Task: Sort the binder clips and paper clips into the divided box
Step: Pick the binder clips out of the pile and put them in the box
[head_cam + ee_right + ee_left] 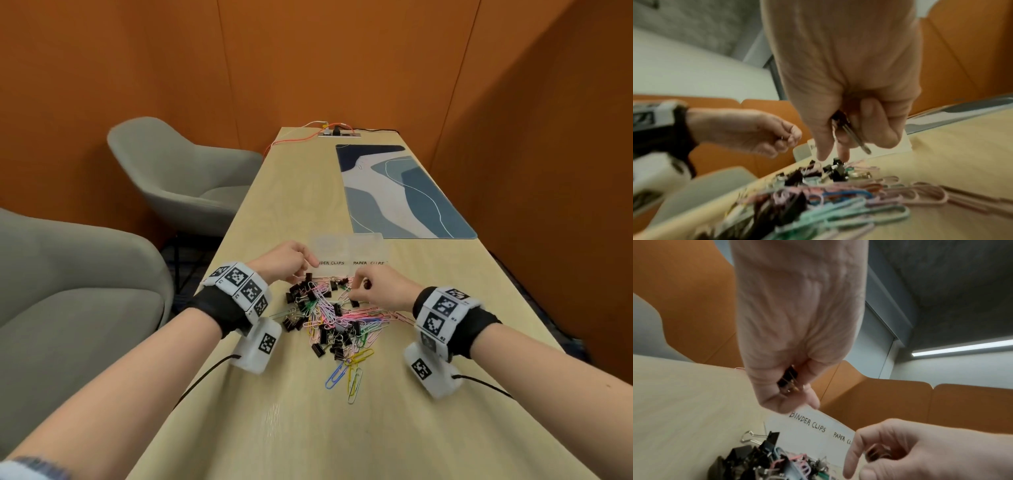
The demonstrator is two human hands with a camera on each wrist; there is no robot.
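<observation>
A mixed pile (pixel 329 315) of black binder clips and coloured paper clips lies on the wooden table. Just behind it stands the translucent divided box (pixel 349 251), labelled BINDER CLIPS (pixel 807 421) on the left half and PAPER CLIPS on the right. My left hand (pixel 301 265) hovers at the box's left front corner, its fingers curled round black binder clips (pixel 789 379). My right hand (pixel 356 287) is over the far edge of the pile. It grips a binder clip (pixel 838 120) in its palm, while thumb and forefinger (pixel 823 155) point down onto the pile (pixel 834 172).
Several loose paper clips (pixel 352 370) lie nearer to me than the pile. A blue patterned desk mat (pixel 400 192) lies behind the box on the right. Two grey armchairs (pixel 178 171) stand left of the table. Cables and a socket strip (pixel 337 132) sit at the far end.
</observation>
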